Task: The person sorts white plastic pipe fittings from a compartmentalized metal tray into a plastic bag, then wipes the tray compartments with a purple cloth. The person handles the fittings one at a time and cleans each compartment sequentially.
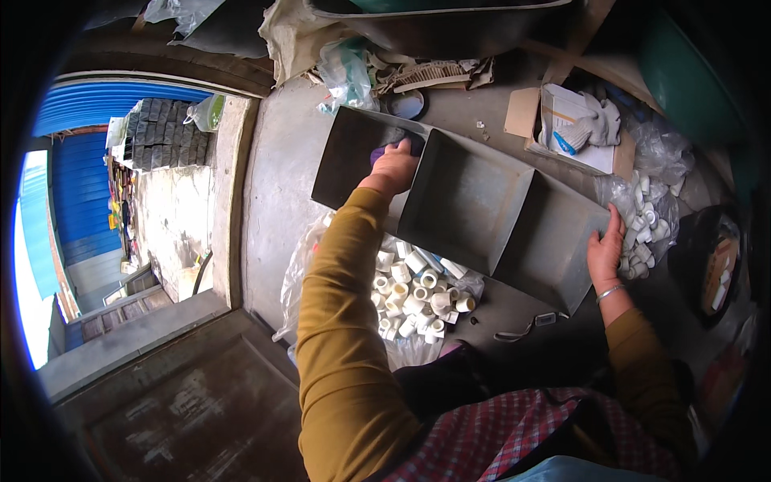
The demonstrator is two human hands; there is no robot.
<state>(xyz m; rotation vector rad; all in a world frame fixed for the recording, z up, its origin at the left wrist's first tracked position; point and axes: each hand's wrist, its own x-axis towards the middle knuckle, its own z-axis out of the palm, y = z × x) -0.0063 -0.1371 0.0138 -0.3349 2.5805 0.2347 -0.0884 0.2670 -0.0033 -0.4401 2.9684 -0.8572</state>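
A long grey metal box (514,173) with three open compartments lies tilted across the view in front of me. My left hand (393,167) reaches into its left compartment, closed on a dark purple cloth (416,145) that presses against the divider side. My right hand (606,251) grips the box's right end wall, thumb over the rim and a bracelet at the wrist. Under and before the box, white plastic pipe fittings (418,293) are heaped on a clear plastic bag (299,277), partly hidden by my left forearm.
At the right stand a cardboard box (582,132) with gloves in it and a bag of white fittings (642,229). A small dish (405,104) and crumpled plastic (345,72) lie beyond the metal box. On the left, a doorway opens onto stacked dark blocks (165,132).
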